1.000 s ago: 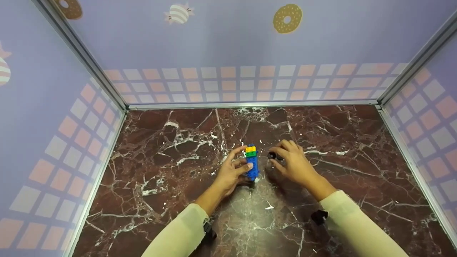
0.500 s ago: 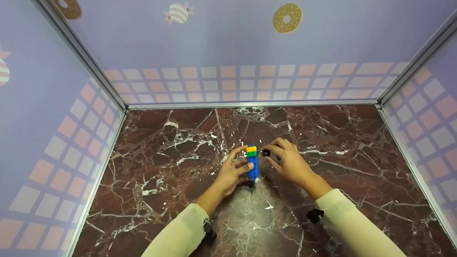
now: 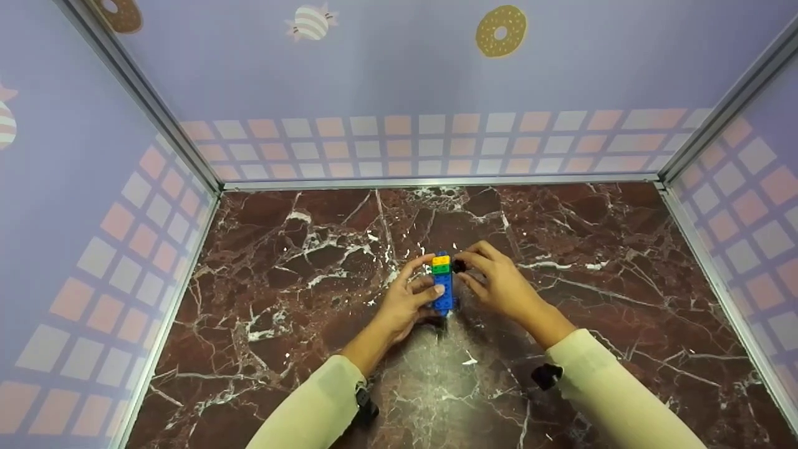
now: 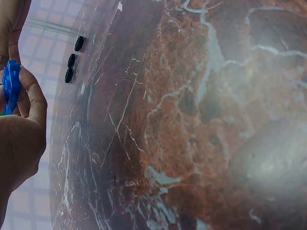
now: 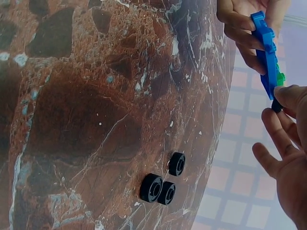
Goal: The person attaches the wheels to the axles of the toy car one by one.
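My left hand (image 3: 399,305) grips a blue toy car base (image 3: 444,302), thumb across its top. Near the far end of the base sit a green brick (image 3: 441,269) and a yellow brick (image 3: 441,259). My right hand (image 3: 508,290) pinches a small black toy wheel (image 3: 459,266) between thumb and fingertips, right at the far right side of the base. In the right wrist view, this wheel (image 5: 277,105) lies against the end of the blue base (image 5: 266,55) and is partly covered by the thumb.
Three loose black toy wheels (image 5: 151,188) lie close together on the dark red marbled tabletop (image 3: 312,324), hidden in the head view. Purple panels (image 3: 424,81) with metal edging enclose the back and both sides.
My right hand has moved left with the black wheel, from a gap beside the car base up to its side. My left hand and the base have stayed nearly still.
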The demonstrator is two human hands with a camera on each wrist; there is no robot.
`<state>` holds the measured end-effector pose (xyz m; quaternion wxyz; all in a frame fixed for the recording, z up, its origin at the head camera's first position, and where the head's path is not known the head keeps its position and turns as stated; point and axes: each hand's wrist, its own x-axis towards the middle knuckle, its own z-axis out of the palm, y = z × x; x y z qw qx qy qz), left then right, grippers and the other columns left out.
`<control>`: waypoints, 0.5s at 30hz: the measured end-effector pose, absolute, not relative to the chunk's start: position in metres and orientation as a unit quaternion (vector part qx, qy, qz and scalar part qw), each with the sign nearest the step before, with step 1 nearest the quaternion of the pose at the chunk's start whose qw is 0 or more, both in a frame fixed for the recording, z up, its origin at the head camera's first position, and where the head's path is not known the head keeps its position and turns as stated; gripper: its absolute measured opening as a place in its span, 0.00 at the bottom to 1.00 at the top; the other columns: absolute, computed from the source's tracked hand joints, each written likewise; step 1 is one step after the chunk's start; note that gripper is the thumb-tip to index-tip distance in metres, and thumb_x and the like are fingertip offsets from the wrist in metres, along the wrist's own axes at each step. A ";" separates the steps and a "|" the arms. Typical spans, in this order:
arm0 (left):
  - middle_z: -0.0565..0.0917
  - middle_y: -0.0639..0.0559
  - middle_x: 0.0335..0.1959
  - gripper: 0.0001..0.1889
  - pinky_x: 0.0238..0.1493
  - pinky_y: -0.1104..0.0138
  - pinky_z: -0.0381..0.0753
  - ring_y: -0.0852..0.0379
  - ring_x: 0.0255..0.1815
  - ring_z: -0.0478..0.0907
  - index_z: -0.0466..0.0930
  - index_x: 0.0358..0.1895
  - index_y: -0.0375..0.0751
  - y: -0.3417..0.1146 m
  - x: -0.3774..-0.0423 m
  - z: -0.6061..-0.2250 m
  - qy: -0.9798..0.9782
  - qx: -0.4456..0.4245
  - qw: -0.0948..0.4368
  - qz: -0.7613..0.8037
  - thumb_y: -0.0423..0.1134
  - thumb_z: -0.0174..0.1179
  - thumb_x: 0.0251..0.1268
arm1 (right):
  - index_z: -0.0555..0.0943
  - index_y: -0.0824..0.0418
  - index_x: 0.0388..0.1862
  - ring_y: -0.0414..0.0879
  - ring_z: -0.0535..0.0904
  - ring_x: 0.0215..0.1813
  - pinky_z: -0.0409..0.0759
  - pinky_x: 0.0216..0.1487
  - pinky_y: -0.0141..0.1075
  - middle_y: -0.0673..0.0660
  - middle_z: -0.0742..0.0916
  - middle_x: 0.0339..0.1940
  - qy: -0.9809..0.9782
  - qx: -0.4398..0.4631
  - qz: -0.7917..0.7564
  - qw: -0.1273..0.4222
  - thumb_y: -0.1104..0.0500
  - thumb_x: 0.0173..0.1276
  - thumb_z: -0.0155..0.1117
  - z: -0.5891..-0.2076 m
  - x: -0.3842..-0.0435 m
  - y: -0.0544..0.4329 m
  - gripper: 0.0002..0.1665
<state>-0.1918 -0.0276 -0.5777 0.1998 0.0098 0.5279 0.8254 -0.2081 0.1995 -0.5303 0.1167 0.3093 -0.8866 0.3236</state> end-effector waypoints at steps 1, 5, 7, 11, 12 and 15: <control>0.86 0.52 0.48 0.38 0.41 0.59 0.96 0.52 0.45 0.90 0.63 0.85 0.47 -0.027 -0.192 -0.577 0.528 0.011 0.200 0.825 0.23 0.64 0.77 | 0.87 0.70 0.63 0.57 0.91 0.52 0.94 0.52 0.50 0.64 0.86 0.54 -0.886 0.309 0.326 0.114 0.68 0.72 0.78 -0.530 -0.208 0.199 0.22; 0.86 0.52 0.48 0.38 0.41 0.59 0.96 0.52 0.45 0.90 0.63 0.85 0.47 -0.027 -0.191 -0.575 0.530 0.009 0.201 0.824 0.24 0.64 0.77 | 0.86 0.70 0.63 0.58 0.91 0.53 0.95 0.56 0.49 0.64 0.86 0.54 -0.883 0.313 0.333 0.110 0.68 0.72 0.78 -0.530 -0.208 0.198 0.22; 0.86 0.52 0.49 0.38 0.42 0.58 0.97 0.52 0.45 0.90 0.63 0.85 0.48 -0.028 -0.190 -0.574 0.530 0.006 0.204 0.823 0.24 0.65 0.77 | 0.86 0.71 0.63 0.59 0.91 0.53 0.95 0.57 0.49 0.64 0.86 0.53 -0.881 0.316 0.335 0.112 0.68 0.72 0.78 -0.529 -0.208 0.198 0.22; 0.85 0.51 0.49 0.38 0.42 0.58 0.96 0.51 0.45 0.90 0.63 0.85 0.49 -0.029 -0.190 -0.572 0.530 0.004 0.211 0.821 0.25 0.65 0.78 | 0.87 0.71 0.62 0.59 0.91 0.53 0.95 0.57 0.49 0.64 0.86 0.53 -0.879 0.318 0.336 0.117 0.68 0.72 0.78 -0.528 -0.207 0.197 0.21; 0.85 0.50 0.50 0.38 0.42 0.58 0.96 0.50 0.46 0.90 0.63 0.85 0.49 -0.029 -0.190 -0.572 0.530 0.005 0.213 0.821 0.25 0.65 0.78 | 0.87 0.71 0.62 0.59 0.91 0.52 0.95 0.57 0.49 0.64 0.86 0.53 -0.878 0.319 0.337 0.119 0.68 0.72 0.78 -0.528 -0.207 0.197 0.21; 0.85 0.50 0.49 0.38 0.43 0.58 0.96 0.50 0.46 0.90 0.63 0.86 0.49 -0.030 -0.189 -0.571 0.527 0.006 0.219 0.821 0.25 0.64 0.78 | 0.87 0.71 0.62 0.58 0.92 0.52 0.95 0.55 0.48 0.64 0.86 0.53 -0.875 0.323 0.338 0.125 0.68 0.71 0.78 -0.529 -0.206 0.197 0.21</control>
